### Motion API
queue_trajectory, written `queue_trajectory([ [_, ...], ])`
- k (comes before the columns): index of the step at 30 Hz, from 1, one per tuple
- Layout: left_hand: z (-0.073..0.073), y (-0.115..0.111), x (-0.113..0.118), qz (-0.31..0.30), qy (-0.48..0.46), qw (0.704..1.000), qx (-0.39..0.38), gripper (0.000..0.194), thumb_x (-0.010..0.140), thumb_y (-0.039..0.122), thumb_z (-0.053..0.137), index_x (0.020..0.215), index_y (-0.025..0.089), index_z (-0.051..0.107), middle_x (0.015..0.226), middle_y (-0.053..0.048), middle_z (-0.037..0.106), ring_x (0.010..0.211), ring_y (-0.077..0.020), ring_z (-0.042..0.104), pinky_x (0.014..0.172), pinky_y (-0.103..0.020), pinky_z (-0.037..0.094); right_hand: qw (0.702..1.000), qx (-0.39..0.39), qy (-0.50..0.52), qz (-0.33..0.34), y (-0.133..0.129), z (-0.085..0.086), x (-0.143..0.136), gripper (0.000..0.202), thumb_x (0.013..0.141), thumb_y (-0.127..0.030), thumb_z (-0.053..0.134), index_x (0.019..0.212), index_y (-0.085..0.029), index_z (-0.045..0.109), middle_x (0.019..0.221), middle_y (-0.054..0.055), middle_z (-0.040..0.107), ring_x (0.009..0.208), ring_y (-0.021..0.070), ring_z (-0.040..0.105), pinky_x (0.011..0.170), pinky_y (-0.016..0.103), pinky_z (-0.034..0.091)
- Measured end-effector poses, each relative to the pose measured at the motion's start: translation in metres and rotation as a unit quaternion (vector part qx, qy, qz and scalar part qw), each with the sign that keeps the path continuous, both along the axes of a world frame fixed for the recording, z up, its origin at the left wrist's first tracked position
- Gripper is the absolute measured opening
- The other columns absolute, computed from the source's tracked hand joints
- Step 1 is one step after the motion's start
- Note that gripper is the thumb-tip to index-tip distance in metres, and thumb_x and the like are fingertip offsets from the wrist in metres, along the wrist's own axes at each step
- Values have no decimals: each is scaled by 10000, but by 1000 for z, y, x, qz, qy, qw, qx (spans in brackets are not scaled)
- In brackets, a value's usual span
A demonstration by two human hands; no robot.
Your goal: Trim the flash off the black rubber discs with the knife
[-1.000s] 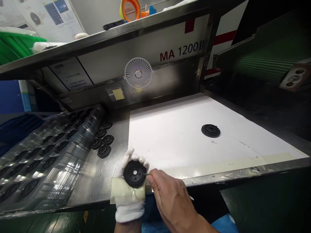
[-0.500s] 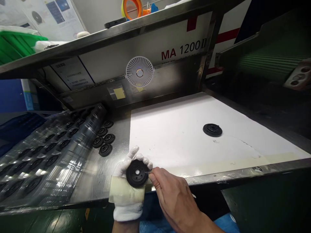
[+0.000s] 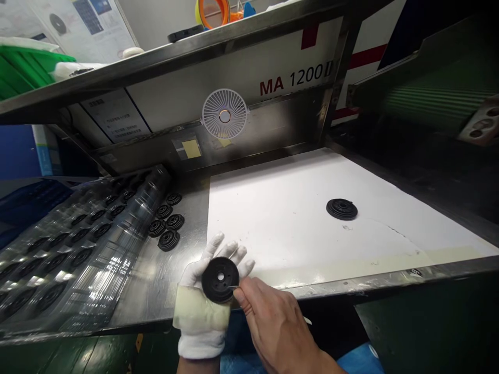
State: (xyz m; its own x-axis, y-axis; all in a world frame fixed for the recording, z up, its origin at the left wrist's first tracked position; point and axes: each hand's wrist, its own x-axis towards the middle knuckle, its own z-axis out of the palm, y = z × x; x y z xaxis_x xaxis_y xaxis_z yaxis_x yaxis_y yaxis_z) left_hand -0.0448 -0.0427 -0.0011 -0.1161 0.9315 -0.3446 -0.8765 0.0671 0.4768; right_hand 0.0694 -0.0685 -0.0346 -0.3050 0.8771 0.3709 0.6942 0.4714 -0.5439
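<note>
A round black ribbed disc (image 3: 213, 291) with a centre hole and smaller holes lies face up on the palm of my left hand (image 3: 198, 272). This hand wears a white glove with a pale wrap at the wrist; its thumb rests along the disc's edge and its fingers stretch out behind. My bare right hand (image 3: 275, 314) is closed in a pinch on a thin needle-like tool (image 3: 232, 286). The tool's fine tip reaches over the disc's right part, near a small hole. Most of the tool is hidden by the fingers.
A larger ribbed black disc (image 3: 342, 209) lies on the white sheet (image 3: 273, 218). Several black discs (image 3: 169, 240) sit on the metal bench, beside a clear plastic tray (image 3: 117, 265) filled with more. A white fan (image 3: 225, 115) hangs beneath the shelf (image 3: 148, 59).
My left fingers have uncurled from the disc's far edge and spread outward. My right hand has shifted slightly down and left, bringing the tool's tip lower on the disc.
</note>
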Motion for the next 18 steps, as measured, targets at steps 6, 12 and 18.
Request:
queue_trajectory([
  [6,-2,3,0,33,-13,999,24,184,772,175,560,923,128,653,688,-24,554,654,-144,556,629,-311,518,999,-16,-11,-33,4,2,8,285,991,-327,272,795,-249,464,687,-31,554,561,161,519,538,303,277],
  [12,-3,12,3,72,-29,997,-4,80,792,132,570,830,139,640,645,8,544,615,-116,549,620,-292,526,1000,3,-15,-10,-5,-6,-3,276,988,-303,277,791,-245,462,678,-29,550,558,164,530,526,305,267],
  [18,-6,-2,-2,0,4,1000,30,407,771,193,551,1177,179,588,1028,-133,637,1001,-288,591,842,-484,504,1000,9,-8,8,-5,-5,-2,283,989,-307,276,791,-237,466,688,-24,560,549,156,526,518,300,266],
])
